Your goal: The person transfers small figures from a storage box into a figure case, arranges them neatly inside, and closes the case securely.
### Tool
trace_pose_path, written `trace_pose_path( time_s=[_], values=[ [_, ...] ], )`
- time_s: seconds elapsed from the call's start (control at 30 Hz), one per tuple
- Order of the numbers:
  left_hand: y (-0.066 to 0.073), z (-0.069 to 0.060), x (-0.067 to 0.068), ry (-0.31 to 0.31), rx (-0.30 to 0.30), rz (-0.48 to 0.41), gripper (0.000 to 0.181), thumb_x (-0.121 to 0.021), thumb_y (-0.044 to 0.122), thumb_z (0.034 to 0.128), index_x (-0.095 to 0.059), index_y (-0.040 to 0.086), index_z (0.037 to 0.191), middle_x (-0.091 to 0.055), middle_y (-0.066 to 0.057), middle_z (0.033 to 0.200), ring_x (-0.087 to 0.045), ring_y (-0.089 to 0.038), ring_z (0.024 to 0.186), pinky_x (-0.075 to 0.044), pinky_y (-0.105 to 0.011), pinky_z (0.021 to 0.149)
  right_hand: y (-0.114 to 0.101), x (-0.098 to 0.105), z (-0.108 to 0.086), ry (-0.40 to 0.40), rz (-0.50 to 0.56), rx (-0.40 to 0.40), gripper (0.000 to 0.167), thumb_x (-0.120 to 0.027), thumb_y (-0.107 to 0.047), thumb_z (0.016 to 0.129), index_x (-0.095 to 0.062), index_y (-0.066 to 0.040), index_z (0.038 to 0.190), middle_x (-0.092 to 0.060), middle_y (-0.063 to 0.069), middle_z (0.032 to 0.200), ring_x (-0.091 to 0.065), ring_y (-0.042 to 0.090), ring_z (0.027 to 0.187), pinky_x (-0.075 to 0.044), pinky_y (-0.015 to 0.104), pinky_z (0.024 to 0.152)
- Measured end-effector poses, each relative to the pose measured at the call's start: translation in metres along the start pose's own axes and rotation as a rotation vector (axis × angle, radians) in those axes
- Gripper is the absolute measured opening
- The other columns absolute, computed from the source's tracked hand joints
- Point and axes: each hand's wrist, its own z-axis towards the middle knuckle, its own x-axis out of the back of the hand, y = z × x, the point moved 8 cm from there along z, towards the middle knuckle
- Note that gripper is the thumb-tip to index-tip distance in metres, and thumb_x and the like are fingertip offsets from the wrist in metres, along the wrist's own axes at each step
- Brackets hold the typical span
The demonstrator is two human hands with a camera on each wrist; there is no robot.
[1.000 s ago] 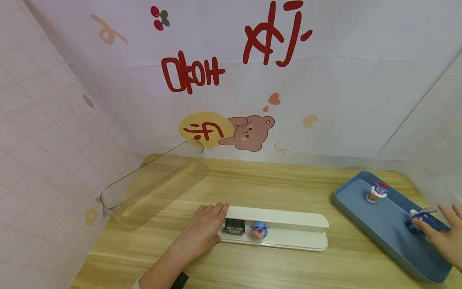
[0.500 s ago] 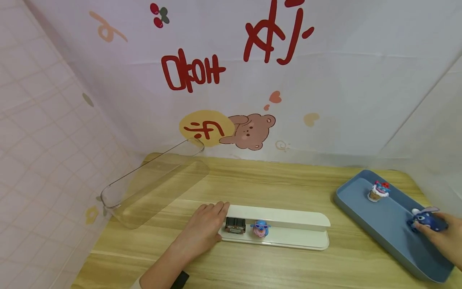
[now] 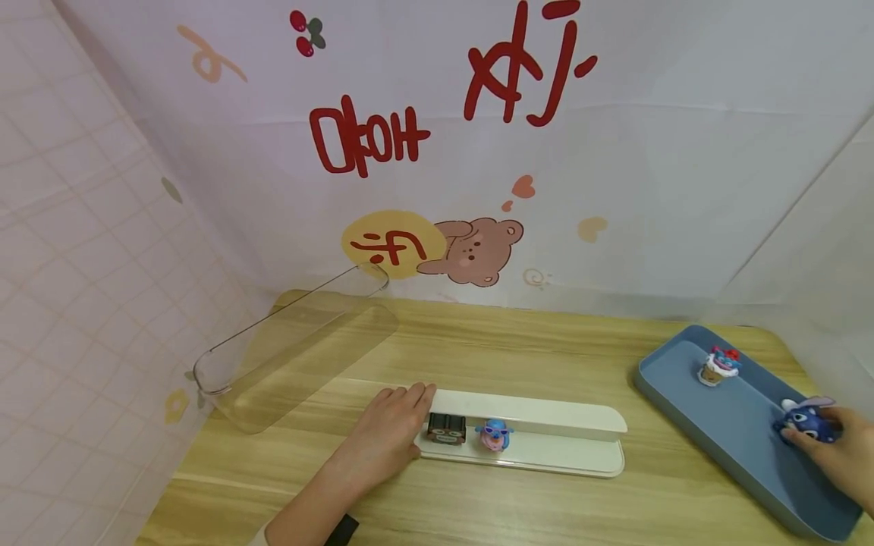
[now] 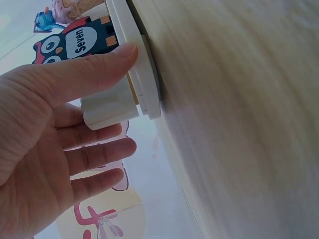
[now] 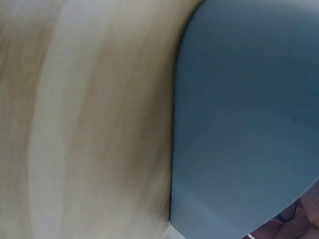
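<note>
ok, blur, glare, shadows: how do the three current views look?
Head: fairly even light, soft shadow in the blue tray near the right hand; left wrist: "Seven" on the owl figure legible, tabletop grain soft; right wrist: tabletop soft too, pale sheen at the blue tray's top right, right hand dim, mostly cropped.

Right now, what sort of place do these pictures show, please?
Probably a small staged tabletop corner, indoors: a wood-grain table, printed white sheets close behind and beside it, and toy figures in a blue tray.
</note>
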Motion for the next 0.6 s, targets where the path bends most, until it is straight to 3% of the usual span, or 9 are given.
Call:
trace_pose_path(
  time_s=[0.1,0.2,0.33,0.4,0.5,0.53,0.6],
  values=[
    [0.0003,-0.0001,-0.0005,0.002,0.000,-0.003,0.097,-0.099,0.027,0.0709,-0.052,-0.002,0.150,-0.063,-0.011,0.137,-0.064,-0.026,0.115,-0.052,-0.044,0.103,0.0003,-0.0006,-0.0009,-0.018,-0.021,-0.046,0.048,-0.077,0.015,0.071,-0.048,0.030,0.106,-0.050,0.054,0.097,-0.053,0.068,0.086,-0.023,0.013,0.055],
    [0.0001,-0.0001,-0.0010,0.000,-0.001,-0.004,0.097,-0.099,0.028,0.0709,-0.052,-0.002,0.150,-0.063,-0.011,0.137,-0.064,-0.026,0.115,-0.052,-0.043,0.103,0.0011,-0.0029,-0.0020,-0.041,-0.036,-0.109,0.050,-0.074,0.017,0.071,-0.045,0.030,0.110,-0.047,0.054,0.105,-0.051,0.068,0.093,-0.037,0.026,0.061],
    [0.0005,-0.0003,-0.0002,0.004,-0.004,-0.003,0.097,-0.099,0.028,0.0708,-0.051,-0.002,0.150,-0.063,-0.011,0.135,-0.064,-0.025,0.114,-0.052,-0.043,0.102,0.0026,-0.0040,-0.0039,-0.040,-0.013,-0.149,0.050,-0.071,0.016,0.074,-0.044,0.029,0.114,-0.045,0.053,0.109,-0.050,0.063,0.094,-0.037,0.023,0.063],
    [0.0008,-0.0003,0.0004,0.009,-0.007,-0.001,0.097,-0.099,0.028,0.0707,-0.052,-0.002,0.149,-0.063,-0.011,0.134,-0.064,-0.025,0.113,-0.053,-0.043,0.102,0.0026,-0.0019,-0.0041,-0.006,0.032,-0.133,0.049,-0.069,0.015,0.072,-0.045,0.029,0.113,-0.046,0.053,0.107,-0.060,0.032,0.085,-0.026,0.012,0.060],
    [0.0011,-0.0004,0.0014,0.009,-0.007,0.002,0.096,-0.099,0.028,0.0707,-0.052,-0.002,0.149,-0.064,-0.010,0.133,-0.064,-0.025,0.112,-0.053,-0.043,0.101,0.0014,0.0018,-0.0046,0.043,0.103,-0.119,0.048,-0.066,0.014,0.071,-0.047,0.029,0.112,-0.047,0.051,0.103,-0.037,-0.014,0.081,-0.023,0.005,0.060],
    [0.0011,-0.0004,0.0015,0.007,-0.006,0.003,0.096,-0.099,0.029,0.0709,-0.052,-0.002,0.149,-0.064,-0.010,0.133,-0.064,-0.025,0.112,-0.053,-0.043,0.101,0.0017,0.0028,-0.0046,0.053,0.119,-0.126,0.047,-0.065,0.013,0.071,-0.047,0.029,0.112,-0.047,0.051,0.104,-0.025,-0.020,0.081,-0.023,0.004,0.062],
    [0.0007,-0.0004,0.0014,0.000,-0.002,0.005,0.096,-0.099,0.029,0.0713,-0.052,-0.002,0.149,-0.063,-0.010,0.133,-0.064,-0.024,0.112,-0.052,-0.043,0.102,0.0064,0.0027,-0.0037,0.067,0.105,-0.153,0.043,-0.068,0.007,0.079,-0.048,0.027,0.112,-0.051,0.044,0.101,-0.027,-0.019,0.083,-0.024,0.005,0.062]
  ],
)
